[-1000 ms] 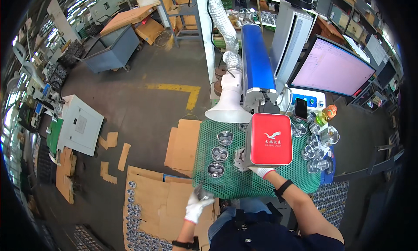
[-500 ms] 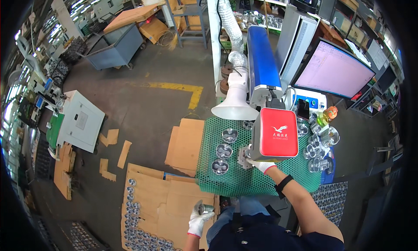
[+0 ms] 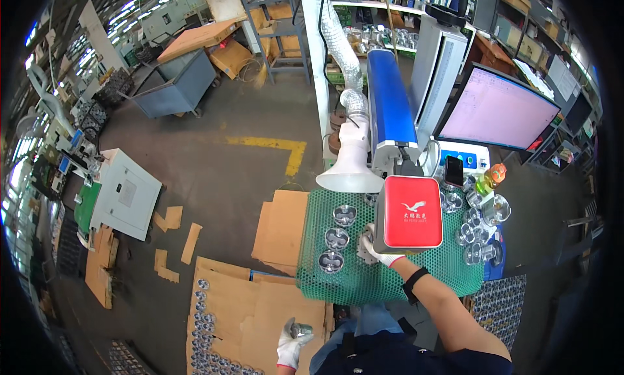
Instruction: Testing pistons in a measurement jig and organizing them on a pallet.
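My left hand, in a white glove, is closed round a metal piston low over the cardboard at the left of my legs. My right hand, also gloved, reaches under the red-faced head of a marking machine. Its fingers curl beside a grey metal fixture on the green mesh mat; the red head hides part of them and what they grip. Left of the fixture, several pistons stand in a column on the mat.
A white funnel-shaped fume hood hangs over the mat's far edge. More pistons, a phone and a bottle crowd the right side. Rows of pistons line the cardboard at lower left. A monitor stands far right.
The view has tilted, so the scene sits slightly lower. My left hand has shifted a little left with the piston. My right hand's fingers have come further round beside the fixture.
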Demonstrator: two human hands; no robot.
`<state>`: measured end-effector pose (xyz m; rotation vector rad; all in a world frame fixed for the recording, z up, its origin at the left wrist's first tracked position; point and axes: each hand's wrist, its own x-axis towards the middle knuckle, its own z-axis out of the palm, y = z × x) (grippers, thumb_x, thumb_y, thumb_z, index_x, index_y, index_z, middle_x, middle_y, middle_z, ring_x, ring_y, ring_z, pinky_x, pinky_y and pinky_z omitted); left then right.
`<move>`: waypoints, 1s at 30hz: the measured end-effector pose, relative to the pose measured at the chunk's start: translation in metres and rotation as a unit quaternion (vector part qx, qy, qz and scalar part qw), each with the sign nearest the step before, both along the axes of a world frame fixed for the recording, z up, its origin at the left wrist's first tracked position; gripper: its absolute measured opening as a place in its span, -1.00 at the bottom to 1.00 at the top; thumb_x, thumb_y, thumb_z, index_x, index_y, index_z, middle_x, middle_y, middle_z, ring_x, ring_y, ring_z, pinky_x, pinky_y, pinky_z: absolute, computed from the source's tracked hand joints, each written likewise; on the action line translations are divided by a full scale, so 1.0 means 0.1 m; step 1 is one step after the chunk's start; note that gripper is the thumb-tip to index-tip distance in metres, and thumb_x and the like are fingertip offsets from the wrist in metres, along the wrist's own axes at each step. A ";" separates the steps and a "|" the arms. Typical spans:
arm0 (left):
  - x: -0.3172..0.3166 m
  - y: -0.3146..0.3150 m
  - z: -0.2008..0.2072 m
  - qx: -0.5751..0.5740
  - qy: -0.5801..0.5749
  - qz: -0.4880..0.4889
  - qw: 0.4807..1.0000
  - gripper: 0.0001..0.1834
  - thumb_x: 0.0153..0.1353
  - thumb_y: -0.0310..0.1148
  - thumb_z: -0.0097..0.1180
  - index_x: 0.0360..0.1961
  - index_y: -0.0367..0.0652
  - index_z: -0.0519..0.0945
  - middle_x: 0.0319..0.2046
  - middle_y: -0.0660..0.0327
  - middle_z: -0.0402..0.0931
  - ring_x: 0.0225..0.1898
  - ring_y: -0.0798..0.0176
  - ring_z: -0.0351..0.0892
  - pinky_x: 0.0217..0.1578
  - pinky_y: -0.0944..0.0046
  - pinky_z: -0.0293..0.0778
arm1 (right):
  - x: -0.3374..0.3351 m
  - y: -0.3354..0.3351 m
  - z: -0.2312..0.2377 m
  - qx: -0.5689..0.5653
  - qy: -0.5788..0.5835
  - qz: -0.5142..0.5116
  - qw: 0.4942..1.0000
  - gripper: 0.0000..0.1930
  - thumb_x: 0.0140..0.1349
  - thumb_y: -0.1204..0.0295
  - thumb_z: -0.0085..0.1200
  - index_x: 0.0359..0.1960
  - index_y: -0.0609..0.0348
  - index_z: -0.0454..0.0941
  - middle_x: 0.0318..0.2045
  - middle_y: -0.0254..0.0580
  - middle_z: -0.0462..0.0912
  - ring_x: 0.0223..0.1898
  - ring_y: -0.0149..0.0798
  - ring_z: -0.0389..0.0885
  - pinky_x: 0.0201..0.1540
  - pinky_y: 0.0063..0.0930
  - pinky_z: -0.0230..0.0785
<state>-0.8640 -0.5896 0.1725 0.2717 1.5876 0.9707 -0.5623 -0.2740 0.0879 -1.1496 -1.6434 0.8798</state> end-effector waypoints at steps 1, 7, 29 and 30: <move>0.00 0.02 0.05 -0.003 0.001 0.003 1.000 0.06 -0.17 -0.61 0.53 0.36 -0.36 0.14 -0.09 0.04 0.54 -0.12 0.19 0.62 -0.10 0.19 0.62 | -0.01 -0.02 0.01 -0.003 0.001 0.003 1.000 -0.68 0.22 0.24 0.15 -0.11 0.16 0.45 -0.34 -0.03 0.55 -0.25 -0.03 0.57 -0.17 -0.15 0.43; 0.03 0.35 -0.03 0.069 0.069 -0.121 0.988 0.05 -0.14 -0.58 0.51 0.39 -0.36 0.17 -0.13 0.09 0.57 -0.10 0.20 0.61 -0.02 0.24 0.56 | 0.32 -0.12 -0.20 -0.262 0.298 0.053 0.916 -0.58 0.27 0.13 0.13 0.06 0.09 0.47 -0.07 -0.05 0.63 -0.06 -0.03 0.60 -0.04 -0.11 0.44; 0.52 1.08 1.73 0.252 0.431 -0.304 0.811 0.11 -0.19 -0.27 0.48 0.43 -0.15 0.16 0.05 -0.08 0.48 0.02 -0.12 0.55 0.02 -0.03 0.50 | 0.03 -2.02 1.56 -0.037 -0.317 -0.098 0.942 -0.48 0.00 0.27 0.29 0.04 0.18 0.54 -0.06 0.06 0.63 -0.01 0.10 0.58 0.08 -0.09 0.45; 0.51 1.06 1.65 0.259 0.380 -0.300 0.836 0.11 -0.16 -0.33 0.48 0.44 -0.16 0.14 0.01 -0.06 0.52 -0.02 -0.04 0.58 -0.01 0.05 0.53 | -0.01 -2.06 1.60 -0.035 -0.320 -0.085 0.943 -0.48 0.01 0.26 0.29 0.04 0.17 0.54 -0.06 0.05 0.63 -0.01 0.10 0.58 0.07 -0.09 0.45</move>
